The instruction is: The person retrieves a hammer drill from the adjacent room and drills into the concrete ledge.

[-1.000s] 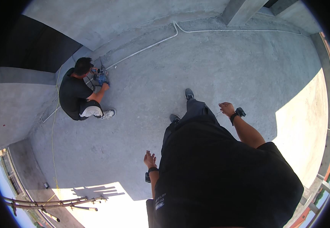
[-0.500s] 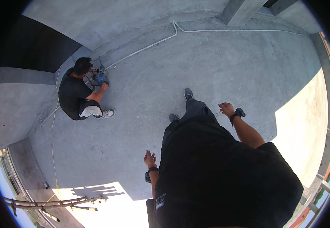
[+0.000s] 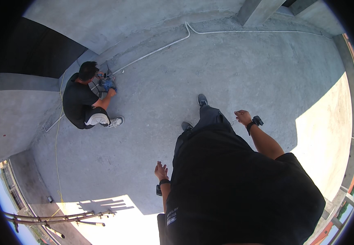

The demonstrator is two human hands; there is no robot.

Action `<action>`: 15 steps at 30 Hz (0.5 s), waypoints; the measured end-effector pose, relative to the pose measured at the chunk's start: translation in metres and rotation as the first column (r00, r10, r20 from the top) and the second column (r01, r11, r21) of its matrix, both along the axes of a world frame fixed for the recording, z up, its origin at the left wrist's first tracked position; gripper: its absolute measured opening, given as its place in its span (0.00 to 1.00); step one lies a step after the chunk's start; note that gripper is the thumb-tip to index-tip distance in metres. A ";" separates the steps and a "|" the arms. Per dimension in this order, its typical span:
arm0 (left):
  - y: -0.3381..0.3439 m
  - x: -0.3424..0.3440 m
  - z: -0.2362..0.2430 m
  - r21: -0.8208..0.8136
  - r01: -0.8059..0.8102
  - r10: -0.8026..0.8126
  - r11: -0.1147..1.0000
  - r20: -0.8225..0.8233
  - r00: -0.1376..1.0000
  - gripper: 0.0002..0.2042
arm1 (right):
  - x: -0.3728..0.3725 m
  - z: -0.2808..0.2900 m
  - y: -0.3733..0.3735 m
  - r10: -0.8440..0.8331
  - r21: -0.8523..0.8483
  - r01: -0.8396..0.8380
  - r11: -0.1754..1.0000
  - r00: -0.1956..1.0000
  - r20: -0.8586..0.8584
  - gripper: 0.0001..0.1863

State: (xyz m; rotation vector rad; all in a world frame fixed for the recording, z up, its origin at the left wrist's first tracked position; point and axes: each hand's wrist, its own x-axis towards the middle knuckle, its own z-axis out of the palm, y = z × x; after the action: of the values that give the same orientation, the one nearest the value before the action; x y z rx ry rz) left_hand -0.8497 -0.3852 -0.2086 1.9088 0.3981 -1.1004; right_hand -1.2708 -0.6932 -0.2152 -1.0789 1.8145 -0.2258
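Note:
My left hand [image 3: 161,171] hangs in the air beside my hip, over the concrete floor. Its fingers are loosely bent and stand a little apart, and I see nothing held in them. Out to the right of my thigh, my right hand [image 3: 242,117] is closed, fingers pinched together. A thin, wire-like piece [image 3: 234,121] sticks out from its fingertips; its exact kind is too small to tell. Each wrist wears a black strap with a small dark device, such as the right device [image 3: 258,120]. Neither hand touches the floor.
A co-worker [image 3: 80,98] squats at the left with both hands on a blue power tool [image 3: 108,84] near the wall's foot. A white pipe [image 3: 156,52] runs along the wall. A yellow cord [image 3: 57,143] trails down the left side towards bamboo poles [image 3: 50,221].

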 end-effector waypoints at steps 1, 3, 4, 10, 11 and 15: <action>0.000 0.000 0.000 0.003 -0.001 0.001 1.000 0.002 1.000 0.19 | 0.000 0.000 0.000 -0.005 0.006 0.005 1.000 1.000 0.003 0.16; 0.000 0.000 0.001 0.005 -0.001 0.001 1.000 0.005 1.000 0.19 | -0.001 -0.001 0.000 -0.010 0.013 0.010 1.000 1.000 0.007 0.16; 0.000 -0.001 0.001 0.002 -0.002 0.002 1.000 0.005 1.000 0.19 | -0.001 -0.002 0.000 -0.009 0.017 0.009 1.000 1.000 0.010 0.16; 0.000 0.000 -0.002 0.003 -0.011 0.011 1.000 0.006 1.000 0.19 | -0.002 -0.003 -0.001 0.002 0.020 -0.002 1.000 1.000 0.009 0.16; 0.000 0.000 -0.003 -0.008 -0.006 0.006 1.000 0.002 1.000 0.19 | -0.002 -0.003 -0.002 -0.015 0.029 0.015 0.999 1.000 -0.007 0.16; 0.001 -0.001 -0.004 0.002 -0.015 0.015 1.000 0.009 1.000 0.19 | -0.002 -0.003 -0.001 0.010 0.026 -0.010 1.000 1.000 0.006 0.16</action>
State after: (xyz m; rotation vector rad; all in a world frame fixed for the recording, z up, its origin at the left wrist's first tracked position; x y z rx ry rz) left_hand -0.8505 -0.3843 -0.2129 1.9087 0.4077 -1.0823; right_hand -1.2731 -0.6947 -0.2185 -1.0675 1.8015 -0.1986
